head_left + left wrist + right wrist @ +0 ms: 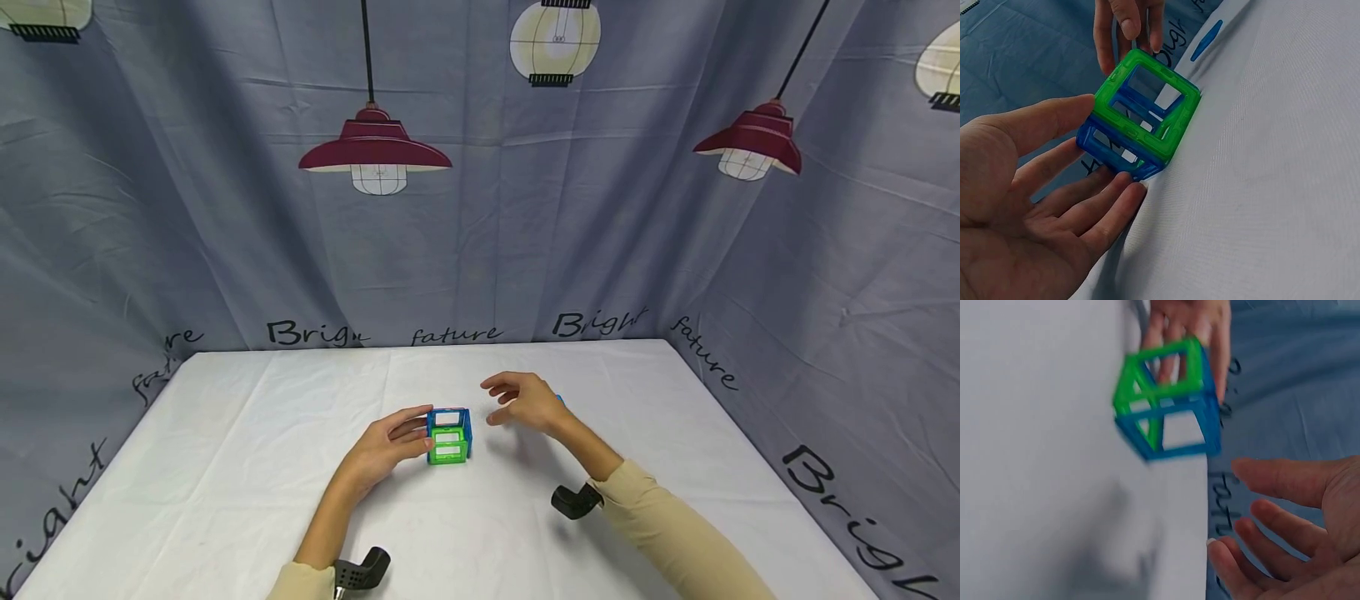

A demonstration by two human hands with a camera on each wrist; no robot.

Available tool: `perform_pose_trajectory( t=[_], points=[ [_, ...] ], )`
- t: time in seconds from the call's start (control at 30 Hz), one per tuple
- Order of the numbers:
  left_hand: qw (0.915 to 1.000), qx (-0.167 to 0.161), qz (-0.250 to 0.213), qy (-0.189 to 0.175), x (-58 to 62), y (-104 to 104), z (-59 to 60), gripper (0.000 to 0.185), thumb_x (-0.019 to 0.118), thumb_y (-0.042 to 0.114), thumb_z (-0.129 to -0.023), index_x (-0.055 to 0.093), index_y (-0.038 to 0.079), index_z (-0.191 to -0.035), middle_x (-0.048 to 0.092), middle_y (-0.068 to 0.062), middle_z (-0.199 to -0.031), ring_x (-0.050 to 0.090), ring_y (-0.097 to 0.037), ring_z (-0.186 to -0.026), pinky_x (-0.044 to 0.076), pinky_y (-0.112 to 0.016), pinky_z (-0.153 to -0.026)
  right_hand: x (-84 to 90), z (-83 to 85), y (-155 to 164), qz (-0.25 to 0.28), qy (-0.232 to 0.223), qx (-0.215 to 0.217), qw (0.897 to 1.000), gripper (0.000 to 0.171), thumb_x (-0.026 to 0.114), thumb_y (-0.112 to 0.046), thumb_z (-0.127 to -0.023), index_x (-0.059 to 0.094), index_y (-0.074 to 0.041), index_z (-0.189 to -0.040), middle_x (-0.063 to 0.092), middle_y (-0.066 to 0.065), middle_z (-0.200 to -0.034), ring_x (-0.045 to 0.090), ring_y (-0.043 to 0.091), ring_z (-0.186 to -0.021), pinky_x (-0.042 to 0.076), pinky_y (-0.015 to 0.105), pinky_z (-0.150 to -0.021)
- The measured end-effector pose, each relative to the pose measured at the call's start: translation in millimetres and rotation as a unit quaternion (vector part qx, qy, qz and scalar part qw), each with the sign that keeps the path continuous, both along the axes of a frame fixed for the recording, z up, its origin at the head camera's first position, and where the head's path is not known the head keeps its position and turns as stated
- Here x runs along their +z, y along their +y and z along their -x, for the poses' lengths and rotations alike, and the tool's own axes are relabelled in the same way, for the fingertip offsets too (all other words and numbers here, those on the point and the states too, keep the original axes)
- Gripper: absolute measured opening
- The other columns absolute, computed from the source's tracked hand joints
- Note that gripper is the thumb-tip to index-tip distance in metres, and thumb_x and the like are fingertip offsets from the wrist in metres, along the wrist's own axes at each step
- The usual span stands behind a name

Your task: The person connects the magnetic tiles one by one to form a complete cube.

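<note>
A cube of green and blue magnetic tiles (447, 444), framed like open windows, stands on the white-covered table. My left hand (380, 454) holds it from the left side, the thumb at a near green edge and the fingers along the blue side. In the left wrist view the thumb tip meets a corner of the green frame (1132, 130). To the right of the cube and apart from it, my right hand (527, 402) hovers with loosely bent fingers, nothing between them. A blue tile (1207, 40) lies flat on the cloth beyond, mostly hidden behind the right wrist in the head view.
White cloth (247, 467) covers the table. Grey-blue curtains (480, 250) with printed lamps and lettering hang along its back and sides. A black wrist camera (576, 502) sits on the right wrist, another camera (363, 570) on the left.
</note>
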State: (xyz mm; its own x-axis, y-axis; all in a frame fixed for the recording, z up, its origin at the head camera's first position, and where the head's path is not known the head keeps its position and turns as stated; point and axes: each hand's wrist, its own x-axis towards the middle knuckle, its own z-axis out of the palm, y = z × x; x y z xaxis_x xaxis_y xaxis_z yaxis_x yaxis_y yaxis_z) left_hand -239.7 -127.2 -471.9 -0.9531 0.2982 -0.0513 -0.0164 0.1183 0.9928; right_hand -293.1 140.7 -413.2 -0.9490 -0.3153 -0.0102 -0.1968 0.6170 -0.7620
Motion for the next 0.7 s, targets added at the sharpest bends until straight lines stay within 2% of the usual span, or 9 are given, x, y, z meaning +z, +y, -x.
perform_pose_trajectory(
  t=[0.2, 0.37, 0.7],
  points=[
    [0.9999, 0.011, 0.007, -0.005, -0.8, 0, -0.3, 0.061, 0.077, 0.016, -0.09, 0.054, 0.013, -0.147, 0.058, -0.015, -0.146, 0.054, -0.033, -0.137, 0.044, -0.048, -0.114, 1.3, 16.0, 27, -0.002, 0.007, -0.029, 1.0, 0.054, 0.085, -0.011, -0.079, 0.068, -0.009, -0.13, 0.067, 0.016, -0.128, 0.063, 0.032, -0.116, 0.053, 0.046, -0.1],
    [0.9999, 0.013, 0.007, -0.008, -0.8, 1, 0.6, 0.061, 0.078, 0.016, -0.089, 0.055, 0.013, -0.146, 0.059, -0.014, -0.145, 0.054, -0.033, -0.137, 0.044, -0.047, -0.114, 0.4, 25.1, 51, 0.0, -0.011, -0.047, 0.999, 0.054, 0.083, -0.01, -0.08, 0.067, -0.008, -0.131, 0.064, 0.018, -0.133, 0.06, 0.034, -0.12, 0.052, 0.047, -0.101],
    [0.9999, 0.01, 0.008, -0.006, -2.5, 0, 1.3, 0.061, 0.076, 0.015, -0.091, 0.054, 0.012, -0.147, 0.057, -0.016, -0.146, 0.052, -0.035, -0.138, 0.044, -0.046, -0.114, -19.5, 32.3, 89, -0.01, -0.043, -0.072, 0.996, 0.058, 0.079, -0.008, -0.08, 0.063, -0.004, -0.136, 0.06, 0.019, -0.142, 0.057, 0.037, -0.129, 0.05, 0.05, -0.104]
  ],
)
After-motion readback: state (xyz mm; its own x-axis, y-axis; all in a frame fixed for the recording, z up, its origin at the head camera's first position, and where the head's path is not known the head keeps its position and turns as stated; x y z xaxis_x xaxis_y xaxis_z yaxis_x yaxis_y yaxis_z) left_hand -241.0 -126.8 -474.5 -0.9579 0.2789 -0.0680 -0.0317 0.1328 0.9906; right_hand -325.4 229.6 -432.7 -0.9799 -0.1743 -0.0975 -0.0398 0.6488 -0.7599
